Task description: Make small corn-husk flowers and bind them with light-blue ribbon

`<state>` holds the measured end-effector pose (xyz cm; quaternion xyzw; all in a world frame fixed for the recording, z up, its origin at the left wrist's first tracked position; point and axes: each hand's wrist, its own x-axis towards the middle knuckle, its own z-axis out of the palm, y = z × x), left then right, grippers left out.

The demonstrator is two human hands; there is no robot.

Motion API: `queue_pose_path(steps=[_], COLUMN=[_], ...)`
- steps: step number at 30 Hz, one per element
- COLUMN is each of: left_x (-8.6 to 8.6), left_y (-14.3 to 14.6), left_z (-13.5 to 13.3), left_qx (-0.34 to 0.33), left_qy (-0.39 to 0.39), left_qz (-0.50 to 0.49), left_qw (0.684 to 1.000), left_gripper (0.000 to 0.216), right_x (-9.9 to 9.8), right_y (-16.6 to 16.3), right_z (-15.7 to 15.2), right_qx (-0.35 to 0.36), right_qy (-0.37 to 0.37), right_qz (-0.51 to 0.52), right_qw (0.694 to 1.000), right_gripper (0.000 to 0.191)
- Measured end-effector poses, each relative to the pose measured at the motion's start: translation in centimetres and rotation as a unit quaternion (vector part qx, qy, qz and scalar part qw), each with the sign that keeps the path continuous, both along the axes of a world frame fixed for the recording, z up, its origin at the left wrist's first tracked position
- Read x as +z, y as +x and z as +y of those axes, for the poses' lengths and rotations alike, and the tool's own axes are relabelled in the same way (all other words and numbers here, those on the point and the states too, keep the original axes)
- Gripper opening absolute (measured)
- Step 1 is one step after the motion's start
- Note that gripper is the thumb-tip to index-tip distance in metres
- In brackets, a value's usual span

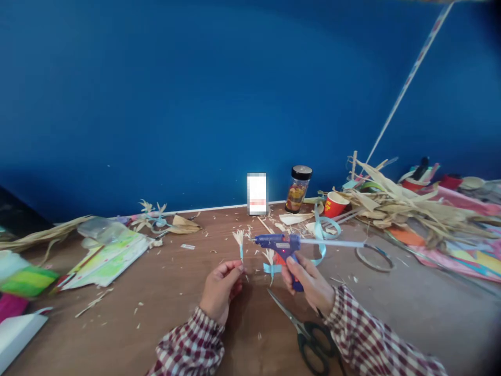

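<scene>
My left hand (223, 290) pinches the lower end of a small corn-husk flower (239, 240), its pale fringed strips fanned out on top and light blue ribbon around its stem. In my right hand (309, 279) is a blue hot glue gun (276, 242), gripped by its handle. A whitish glue stick (332, 243) juts from the gun's back, and its nozzle points left, close to the flower. On the table behind the gun lies another fringed husk piece (270, 257) with a blue ribbon strip (272, 268). Black-handled scissors (307, 334) rest open below my right hand.
A lidded glass jar (299, 190) and a red paper cup (335, 204) stand near the blue wall. Dried husks (385, 201) are heaped at the right. Blue ribbon (321, 232) curls beside the cup. Painted paper (111, 258) lies at left, and husk scraps litter the table.
</scene>
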<state>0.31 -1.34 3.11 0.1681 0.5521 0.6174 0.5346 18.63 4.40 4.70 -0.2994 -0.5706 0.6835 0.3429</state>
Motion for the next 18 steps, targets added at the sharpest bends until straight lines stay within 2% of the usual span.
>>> queue_pose_path(steps=[6, 13, 18], left_x=[-0.4, -0.4, -0.4], left_y=[-0.3, -0.2, -0.2], left_z=[0.3, 0.3, 0.2], left_qx=[0.011, 0.009, 0.004], left_qy=[-0.006, -0.012, -0.016], left_qz=[-0.019, -0.015, -0.012], left_qw=[1.000, 1.000, 1.000], left_gripper=[0.028, 0.026, 0.026], right_x=[-2.1, -2.3, -2.0], right_y=[0.0, -0.1, 0.1], right_z=[-0.7, -0.9, -1.0], right_qx=[0.021, 0.011, 0.028], right_qy=[-0.023, -0.033, -0.003], right_qz=[0.000, -0.001, -0.028], right_qw=[1.000, 0.999, 0.999], right_gripper=[0.041, 0.036, 0.035])
